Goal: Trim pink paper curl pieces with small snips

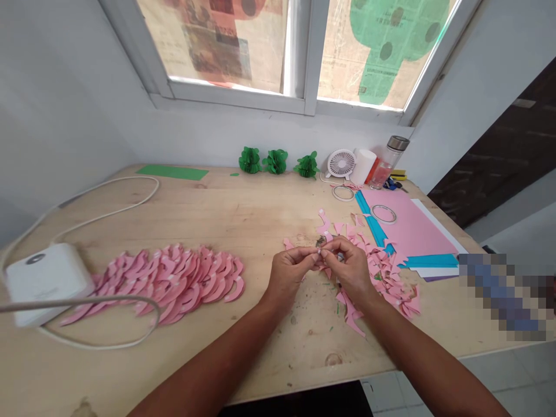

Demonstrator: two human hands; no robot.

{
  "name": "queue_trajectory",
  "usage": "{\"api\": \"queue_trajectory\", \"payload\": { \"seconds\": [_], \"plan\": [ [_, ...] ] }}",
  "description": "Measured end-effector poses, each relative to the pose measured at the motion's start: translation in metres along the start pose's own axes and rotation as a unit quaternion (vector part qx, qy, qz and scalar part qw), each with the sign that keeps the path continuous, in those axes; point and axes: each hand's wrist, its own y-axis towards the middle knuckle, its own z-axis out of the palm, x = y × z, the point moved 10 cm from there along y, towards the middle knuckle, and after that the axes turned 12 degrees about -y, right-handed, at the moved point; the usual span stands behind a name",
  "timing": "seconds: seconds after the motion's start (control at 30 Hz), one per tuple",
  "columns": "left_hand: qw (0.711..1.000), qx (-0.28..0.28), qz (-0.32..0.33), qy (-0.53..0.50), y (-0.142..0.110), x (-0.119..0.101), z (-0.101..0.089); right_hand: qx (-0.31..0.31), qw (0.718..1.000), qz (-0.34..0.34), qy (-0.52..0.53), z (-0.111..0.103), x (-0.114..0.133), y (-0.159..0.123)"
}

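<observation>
wood (255, 234), open between hands (284, 273) (354, 267) and curved cutouts (186, 281)

Single head-worn view from 6 o'clock, facing forward and down across the tabletop (256, 214); close range, left hand (284, 273) and right hand (354, 269) near centre, window (309, 58) at 12 o'clock, cropped above.

Three green ruffled paper balls (275, 161) stood along the far side of the pale wooden table (243, 211), with a flat green rectangular sheet (172, 172) to their left. To their right stood a small round white fan (341, 164), a white cylinder (364, 167) and a clear bottle with a metallic lid (386, 164). A white plastic box (48, 284) sat at the near left.
</observation>
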Motion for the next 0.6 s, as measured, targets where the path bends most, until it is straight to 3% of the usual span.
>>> {"api": "queue_trajectory", "payload": {
  "seconds": [0.6],
  "plan": [
    [0.997, -0.016, 0.048, 0.049, 0.0007, -0.0064, -0.0043, -0.009, 0.999, -0.025, -0.024, 0.0013, 0.0008, -0.0007]
  ]
}}
